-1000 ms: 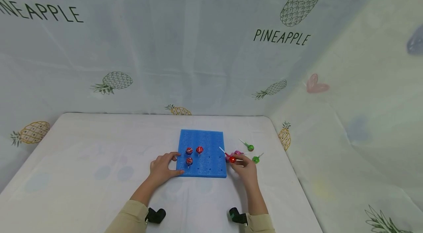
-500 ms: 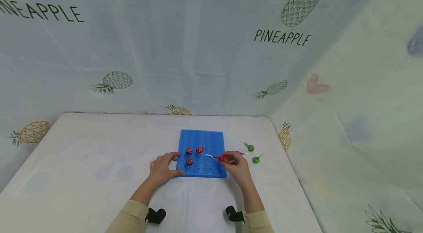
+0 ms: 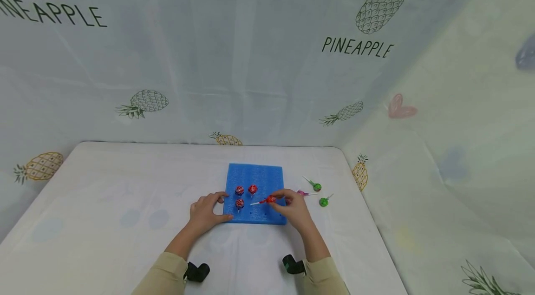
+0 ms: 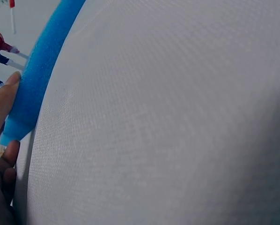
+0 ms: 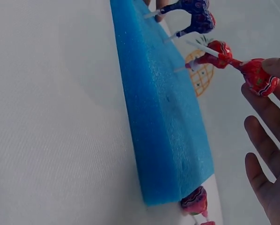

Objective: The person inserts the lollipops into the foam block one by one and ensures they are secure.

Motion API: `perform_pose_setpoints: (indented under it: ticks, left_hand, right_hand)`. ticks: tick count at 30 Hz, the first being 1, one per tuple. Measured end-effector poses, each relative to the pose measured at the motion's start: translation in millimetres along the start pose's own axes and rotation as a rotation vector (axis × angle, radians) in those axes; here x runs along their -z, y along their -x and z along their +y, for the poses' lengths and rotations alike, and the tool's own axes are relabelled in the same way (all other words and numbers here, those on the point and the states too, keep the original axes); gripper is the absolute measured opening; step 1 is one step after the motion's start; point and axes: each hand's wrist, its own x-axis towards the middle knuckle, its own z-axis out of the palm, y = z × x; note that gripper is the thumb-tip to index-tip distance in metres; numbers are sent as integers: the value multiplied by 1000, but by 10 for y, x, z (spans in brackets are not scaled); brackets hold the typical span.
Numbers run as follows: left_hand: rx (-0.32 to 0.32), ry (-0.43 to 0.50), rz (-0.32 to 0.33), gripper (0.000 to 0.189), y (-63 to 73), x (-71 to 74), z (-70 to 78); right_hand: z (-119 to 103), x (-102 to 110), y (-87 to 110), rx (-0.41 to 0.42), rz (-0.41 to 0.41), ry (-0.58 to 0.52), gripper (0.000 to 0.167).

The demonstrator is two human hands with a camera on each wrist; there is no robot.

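A blue foam block (image 3: 267, 176) with small holes in its top lies on the white table. Three wrapped lollipops stand upright by their sticks in its left part, one red (image 3: 252, 189) and two with blue and red wrappers (image 5: 203, 22). At the block's left near corner, my left hand (image 3: 204, 213) grips the edge with thumb and fingers. Between thumb and forefinger my right hand (image 3: 296, 210) pinches a red lollipop (image 5: 259, 77) by its candy head, above the block. Its white stick points left and slopes slightly down in the head view, with the other fingers spread below.
Right of the block lie two green lollipops (image 3: 316, 187) and a pink lollipop (image 3: 302, 193), with another pink-wrapped lollipop (image 5: 195, 201) close by the block's edge. A pineapple-printed cloth (image 3: 251, 53) hangs behind the table's far edge.
My right hand has carried the red lollipop left from beside the block to over it, and the stick has swung from pointing up-left to pointing left and slightly down. The left hand stays put.
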Motion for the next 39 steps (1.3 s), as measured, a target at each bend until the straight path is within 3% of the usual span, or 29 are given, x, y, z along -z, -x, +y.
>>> perform_pose_setpoints:
  ticks: [11, 39]
  left_hand:
    - [-9, -11, 3, 67, 8, 13, 7]
    - [-10, -6, 4, 66, -7, -20, -31]
  right_hand:
    - [-41, -73, -54, 49, -80, 112, 20]
    - [-134, -161, -135, 176, -182, 207, 25]
